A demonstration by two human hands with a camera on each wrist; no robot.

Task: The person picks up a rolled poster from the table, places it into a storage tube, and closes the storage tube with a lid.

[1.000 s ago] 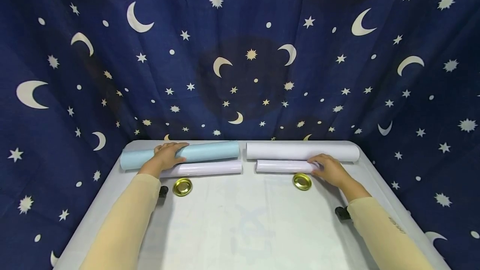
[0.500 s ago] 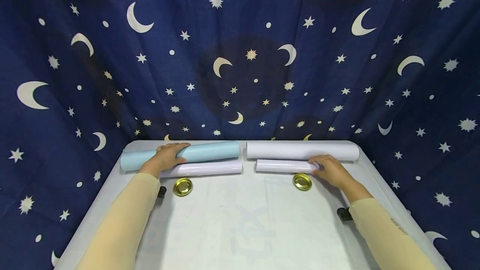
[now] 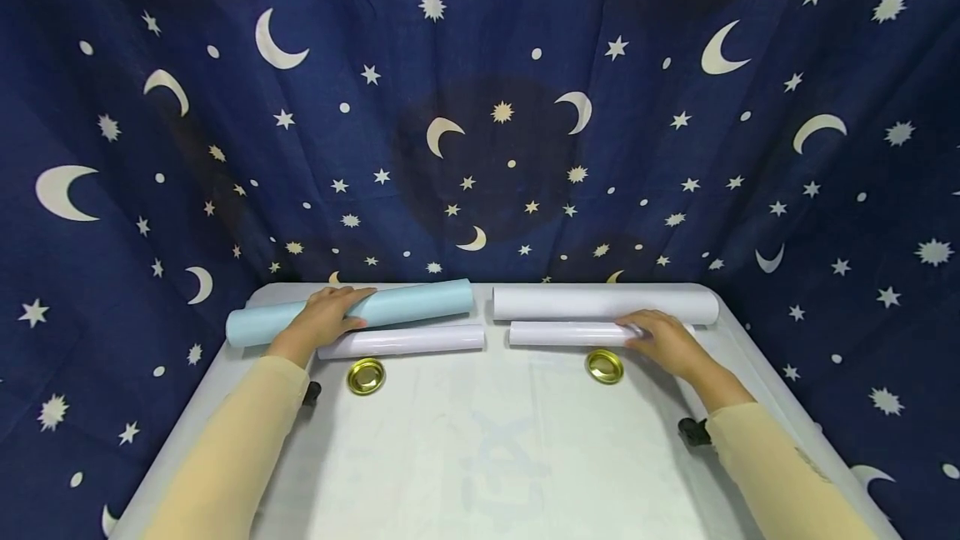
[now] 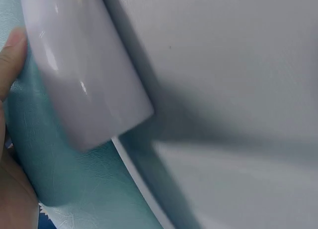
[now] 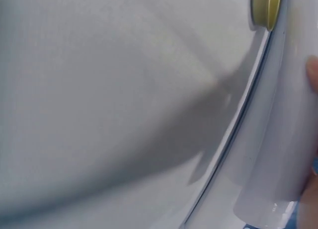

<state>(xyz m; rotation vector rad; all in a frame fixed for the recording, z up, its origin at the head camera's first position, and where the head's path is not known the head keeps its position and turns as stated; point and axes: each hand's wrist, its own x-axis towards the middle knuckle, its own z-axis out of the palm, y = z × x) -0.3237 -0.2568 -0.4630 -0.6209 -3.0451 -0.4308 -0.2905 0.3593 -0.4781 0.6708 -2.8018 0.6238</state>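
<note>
My left hand (image 3: 321, 323) grips a light-blue roll (image 3: 420, 303) from above, thumb on its near side. The blue roll lies at a slant, left end nearer me. In front of it is a thin glossy white roll (image 3: 420, 341); the left wrist view shows this glossy roll's end (image 4: 89, 75) overlapping the blue surface (image 4: 39, 159). Across the table, my right hand (image 3: 663, 344) holds another thin glossy white roll (image 3: 562, 333) between thumb and fingers. Just behind that one lies a thicker white roll (image 3: 585, 303). The right wrist view shows the held roll (image 5: 283, 119) with a fingertip on it.
Two shallow round gold dishes (image 3: 366, 376) sit on the white table (image 3: 420, 457), one near each hand; the right dish (image 3: 604, 366) is close to the thin roll. A navy curtain (image 3: 495, 148) with moons and stars hangs behind the table and along both sides.
The light-blue roll has shifted left with my left hand, its left end coming slightly nearer. My right hand has barely moved; its thin roll's far right end now shows past the hand.
</note>
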